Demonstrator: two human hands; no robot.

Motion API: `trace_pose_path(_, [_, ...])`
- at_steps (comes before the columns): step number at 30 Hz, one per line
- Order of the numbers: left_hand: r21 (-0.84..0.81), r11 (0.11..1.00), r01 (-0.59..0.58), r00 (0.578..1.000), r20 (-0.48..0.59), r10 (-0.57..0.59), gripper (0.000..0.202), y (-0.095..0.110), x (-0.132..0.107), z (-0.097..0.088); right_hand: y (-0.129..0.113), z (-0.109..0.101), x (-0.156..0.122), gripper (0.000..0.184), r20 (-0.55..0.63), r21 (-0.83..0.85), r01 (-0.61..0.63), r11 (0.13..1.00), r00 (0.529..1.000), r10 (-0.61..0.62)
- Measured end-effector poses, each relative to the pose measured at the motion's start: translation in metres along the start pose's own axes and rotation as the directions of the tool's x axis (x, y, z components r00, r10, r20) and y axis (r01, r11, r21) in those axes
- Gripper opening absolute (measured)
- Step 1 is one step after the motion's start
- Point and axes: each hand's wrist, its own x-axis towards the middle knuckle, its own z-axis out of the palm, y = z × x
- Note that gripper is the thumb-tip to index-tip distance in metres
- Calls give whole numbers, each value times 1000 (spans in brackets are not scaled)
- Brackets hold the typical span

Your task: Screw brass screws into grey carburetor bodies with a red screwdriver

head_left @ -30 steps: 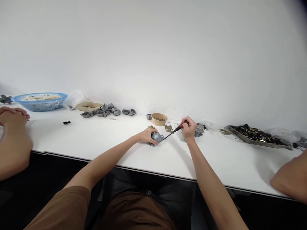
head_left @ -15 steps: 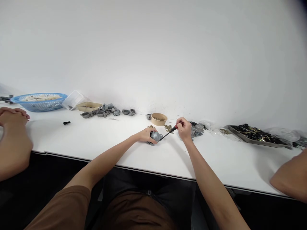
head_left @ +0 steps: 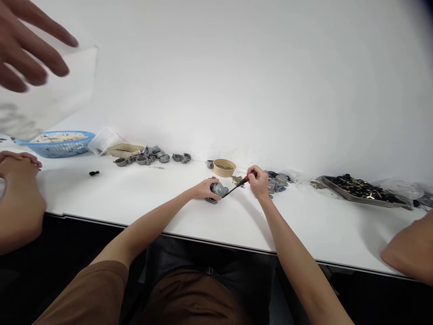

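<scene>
My left hand [head_left: 205,188] is wrapped round a grey rounded housing [head_left: 219,189], holding it low over the white table. In my right hand [head_left: 259,182] is a screwdriver [head_left: 240,183] with a red and black handle and a dark shaft. The shaft slants down to the left, and its tip meets the right side of the housing near my left fingers. Whether a screw sits at the tip is too small to tell. Brass-coloured screws [head_left: 238,180] lie in a loose pile just behind, beside a round cardboard bowl [head_left: 224,174] holding more of them.
Grey housings [head_left: 144,160] lie at the back left, near a blue basket [head_left: 64,149]. To the right are more grey parts [head_left: 278,183] and a metal tray [head_left: 365,201] of black pieces. Another person's hand [head_left: 30,45] holds a white sheet at upper left; other people's arms flank me.
Another person's hand with a white sheet has come in at the upper left. My right hand and the screwdriver have shifted slightly left, and the housing has turned a little in my left hand.
</scene>
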Motion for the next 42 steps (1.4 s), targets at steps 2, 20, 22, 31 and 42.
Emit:
trace_pose_path(2, [-50, 999, -1, 1000, 6, 1, 66, -1, 0, -1, -1, 2, -1, 9, 15, -12, -14, 1000, 1000, 14])
trace_pose_path(20, [-110, 994, -9, 999, 38, 13, 57, 8, -7, -3, 19, -1, 4, 9, -86, 34, -62, 998, 994, 64])
trace_pose_path(22, [-112, 994, -2, 999, 36, 7, 59, 9, -7, -4, 19, 0, 4, 8, -80, 41, -67, 997, 994, 70])
trace_pose_path(31, [-108, 994, -4, 999, 38, 8, 64, 1, -2, -3, 19, -3, 5, 9, -28, 75, -57, 996, 998, 59])
trace_pose_path(42, [-145, 989, 13, 1000, 8, -12, 61, -2, -1, 0, 4, -12, 2, 7, 59, 117, 19, 993, 998, -27])
